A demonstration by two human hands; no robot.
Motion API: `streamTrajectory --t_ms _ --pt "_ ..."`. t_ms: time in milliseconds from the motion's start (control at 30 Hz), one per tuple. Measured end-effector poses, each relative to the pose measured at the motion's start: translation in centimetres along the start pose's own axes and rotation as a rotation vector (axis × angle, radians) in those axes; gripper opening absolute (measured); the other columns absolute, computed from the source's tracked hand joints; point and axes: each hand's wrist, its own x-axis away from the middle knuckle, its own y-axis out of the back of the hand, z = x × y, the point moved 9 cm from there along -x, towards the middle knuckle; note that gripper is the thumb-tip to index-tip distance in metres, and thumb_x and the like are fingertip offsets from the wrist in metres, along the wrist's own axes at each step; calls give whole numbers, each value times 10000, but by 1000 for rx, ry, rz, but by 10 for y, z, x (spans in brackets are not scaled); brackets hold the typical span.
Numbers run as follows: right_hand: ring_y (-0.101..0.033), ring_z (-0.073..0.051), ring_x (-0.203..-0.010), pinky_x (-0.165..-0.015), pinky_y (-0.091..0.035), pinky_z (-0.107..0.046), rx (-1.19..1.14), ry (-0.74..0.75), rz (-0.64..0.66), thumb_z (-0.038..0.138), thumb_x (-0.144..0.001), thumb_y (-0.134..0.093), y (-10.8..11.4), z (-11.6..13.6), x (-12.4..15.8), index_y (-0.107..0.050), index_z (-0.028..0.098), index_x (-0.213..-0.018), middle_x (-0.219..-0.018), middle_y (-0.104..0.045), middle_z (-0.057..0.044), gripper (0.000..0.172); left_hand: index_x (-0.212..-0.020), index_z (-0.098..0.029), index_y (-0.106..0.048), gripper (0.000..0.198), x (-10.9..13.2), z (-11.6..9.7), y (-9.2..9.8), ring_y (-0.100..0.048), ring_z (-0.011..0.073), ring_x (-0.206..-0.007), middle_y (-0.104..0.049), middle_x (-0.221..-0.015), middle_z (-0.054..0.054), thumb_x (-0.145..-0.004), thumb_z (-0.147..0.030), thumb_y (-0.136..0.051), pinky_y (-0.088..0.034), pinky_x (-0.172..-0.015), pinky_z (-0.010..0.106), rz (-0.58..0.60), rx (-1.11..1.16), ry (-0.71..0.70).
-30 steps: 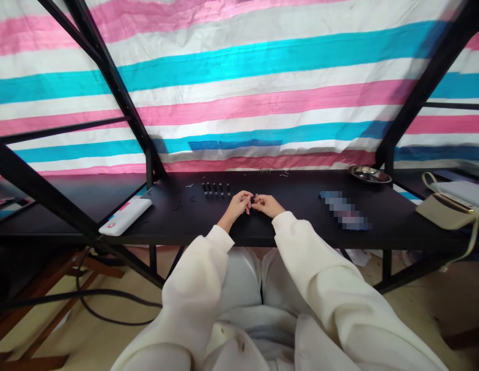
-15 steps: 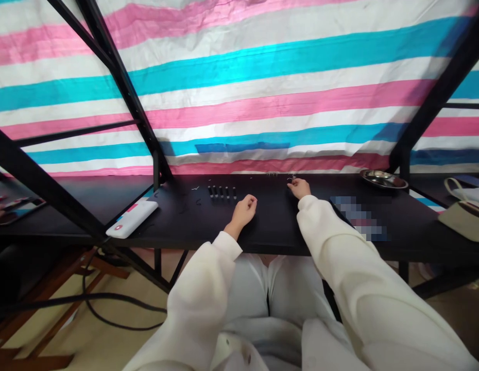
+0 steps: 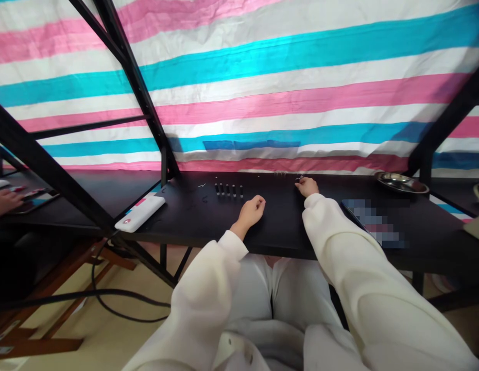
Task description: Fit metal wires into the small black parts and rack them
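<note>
My left hand [image 3: 253, 210] rests over the black table [image 3: 193, 224] with its fingers curled together; what they hold, if anything, is hidden. Just beyond it stands a row of several small dark cylinders with pale bases [image 3: 228, 190]. Farther off, my right hand [image 3: 308, 186] reaches toward the table's back edge, its fingertips pinched low over the surface. Thin white bits [image 3: 300, 178] lie by those fingertips, too small to name. Along the back edge, left of that hand, is a cluster of tiny metallic-looking pieces [image 3: 280, 173].
A white power bank-like device [image 3: 140, 213] lies at the left by the black frame [image 3: 147, 111]. To the right are a round metal dish [image 3: 402, 183] and a flat blurred-out object [image 3: 373, 222]. Another person's hand [image 3: 5, 202] shows at far left. A striped sheet [image 3: 286, 77] hangs behind.
The view has turned slightly left, so the table's things appear farther right. Both hands stay nearly in place over the table, fingers still closed.
</note>
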Motion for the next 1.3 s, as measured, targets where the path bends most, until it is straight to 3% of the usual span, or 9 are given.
streamTrajectory --t_ms 267,533,867,1100,1200,1300 --pt "-616 -195 -865 -785 -453 -281 83 44 91 176 -735 -571 -1 -3 -2 -654 139 -866 -866 -663 -103 160 -860 -189 -547 154 0 2 -1 -510 92 -557 -561 -613 -20 -830 -261 -414 -386 -589 199 0 -18 2" --pt "-600 -220 -960 -827 -445 -270 128 24 133 169 -752 -554 -2 -1 1 -658 122 -904 -966 -654 -130 190 -866 -192 -549 151 0 -1 0 -515 97 -567 -563 -608 -20 -824 -239 -412 -393 -607 207 6 -31 -12" --pt "-612 -212 -932 -796 -453 -249 146 -6 159 161 -727 -578 1 0 5 -661 124 -845 -935 -658 -135 149 -858 -194 -546 146 0 2 -1 -505 97 -552 -556 -595 -26 -813 -224 -410 -379 -580 205 -7 -41 -21" --pt "-602 -234 -961 -796 -466 -271 234 -72 214 176 -711 -597 9 4 18 -636 85 -959 -993 -637 -173 267 -862 -196 -542 141 -1 2 -1 -504 98 -557 -551 -589 -27 -814 -225 -412 -378 -590 205 -11 -39 -18" --pt "-606 -260 -956 -777 -474 -293 311 -74 234 142 -692 -595 14 5 27 -620 64 -1015 -1022 -622 -203 333 -857 -200 -543 138 0 1 3 -501 101 -558 -549 -594 -26 -809 -228 -417 -369 -589 209 -38 -50 -1" --pt "-612 -279 -940 -753 -475 -321 392 -30 239 100 -688 -570 18 11 42 -629 69 -1009 -994 -623 -224 328 -827 -208 -545 133 1 6 16 -498 112 -556 -534 -585 -24 -810 -259 -424 -356 -584 220 -149 -95 73"
